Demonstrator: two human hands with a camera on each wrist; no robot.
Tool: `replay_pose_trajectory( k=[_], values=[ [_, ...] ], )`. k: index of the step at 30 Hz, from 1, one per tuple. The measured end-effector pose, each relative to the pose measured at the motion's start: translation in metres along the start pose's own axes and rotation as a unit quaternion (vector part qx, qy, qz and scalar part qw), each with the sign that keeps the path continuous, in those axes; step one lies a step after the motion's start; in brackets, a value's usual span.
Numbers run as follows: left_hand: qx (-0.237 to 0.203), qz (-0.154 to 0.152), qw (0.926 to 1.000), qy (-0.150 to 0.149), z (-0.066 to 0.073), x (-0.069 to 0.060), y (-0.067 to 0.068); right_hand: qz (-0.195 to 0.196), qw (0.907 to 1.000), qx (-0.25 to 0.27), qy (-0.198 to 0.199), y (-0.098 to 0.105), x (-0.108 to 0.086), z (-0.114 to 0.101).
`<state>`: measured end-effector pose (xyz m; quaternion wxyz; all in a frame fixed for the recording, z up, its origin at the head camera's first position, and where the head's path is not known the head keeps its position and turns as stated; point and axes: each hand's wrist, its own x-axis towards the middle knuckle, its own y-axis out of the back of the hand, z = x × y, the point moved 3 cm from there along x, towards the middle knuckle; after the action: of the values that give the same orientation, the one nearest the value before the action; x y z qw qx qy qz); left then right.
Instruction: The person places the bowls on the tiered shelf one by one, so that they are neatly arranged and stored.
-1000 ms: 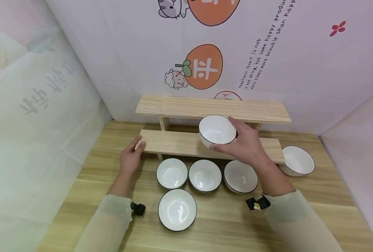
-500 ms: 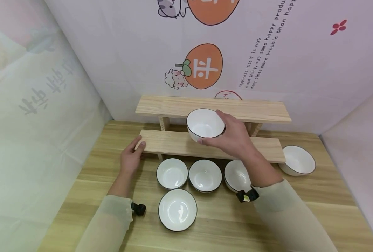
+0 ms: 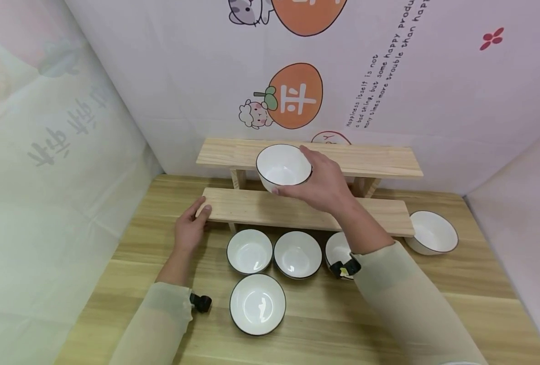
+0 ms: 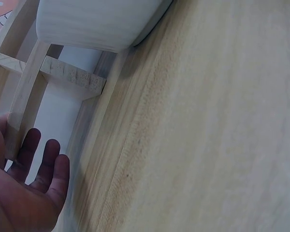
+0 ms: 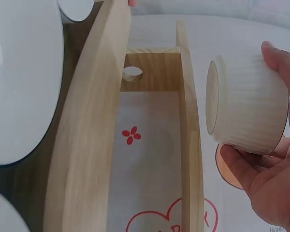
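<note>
Head view, right hand: the right hand (image 3: pixel 322 180) grasps a dark-rimmed white bowl (image 3: pixel 281 165), fingers on its far side, thumb on its near side; the bowl is just left of the palm, mouth upward.
Head view, left hand: the left hand (image 3: pixel 191 228), well apart from the right hand, grips the left end of the lower shelf board (image 3: pixel 251 205), thumb on top.
Head view, row: left row bowl (image 3: pixel 250 251), middle row bowl (image 3: pixel 297 254) and right row bowl (image 3: pixel 335 246), the last partly covered by the right wrist, stand on the worktop (image 3: pixel 324 324), nearer the person than the right hand.
Head view, other bowls: front bowl (image 3: pixel 258 304), nearer the person than the left hand and to its right; far-right bowl (image 3: pixel 431 232), right of the right hand.
Left wrist view, board end: between the left hand's thumb and fingers; a wooden support (image 4: pixel 72 75) stands ahead of the fingertips.
Right wrist view, held bowl: ribbed wall between the right hand's thumb and fingers, foot facing the upper shelf board (image 5: pixel 189 116), apart from it.
</note>
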<state>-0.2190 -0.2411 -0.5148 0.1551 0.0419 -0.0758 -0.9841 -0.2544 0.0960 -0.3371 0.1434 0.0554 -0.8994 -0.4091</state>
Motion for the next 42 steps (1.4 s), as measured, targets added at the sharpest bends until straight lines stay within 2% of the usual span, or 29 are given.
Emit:
replay_pose_trajectory(
  k=[7, 20, 25, 31, 35, 42],
  values=[
    [-0.003, 0.000, 1.0000, 0.006, 0.000, 0.000, -0.002, -0.015, 0.9998, 0.002, -0.009, -0.007, 0.016, -0.011],
    [0.002, -0.001, 1.0000, 0.002, -0.002, 0.003, -0.003, -0.026, 0.9990, -0.006, -0.036, -0.017, 0.044, -0.014],
    [0.001, -0.002, 1.0000, 0.003, -0.002, 0.003, -0.002, -0.026, 0.9990, 0.011, -0.033, -0.022, 0.054, -0.019],
    [0.002, -0.005, 1.0000, 0.003, -0.003, 0.003, 0.000, -0.020, 0.9997, 0.006, -0.016, -0.031, 0.069, -0.024],
    [0.008, 0.001, 1.0000, 0.002, -0.004, 0.003, 0.001, -0.018, 0.9998, 0.003, -0.001, -0.038, 0.077, -0.028],
    [0.024, 0.010, 0.9996, -0.007, -0.005, 0.005, 0.000, -0.018, 0.9998, 0.002, 0.001, -0.042, 0.084, -0.033]
  ],
)
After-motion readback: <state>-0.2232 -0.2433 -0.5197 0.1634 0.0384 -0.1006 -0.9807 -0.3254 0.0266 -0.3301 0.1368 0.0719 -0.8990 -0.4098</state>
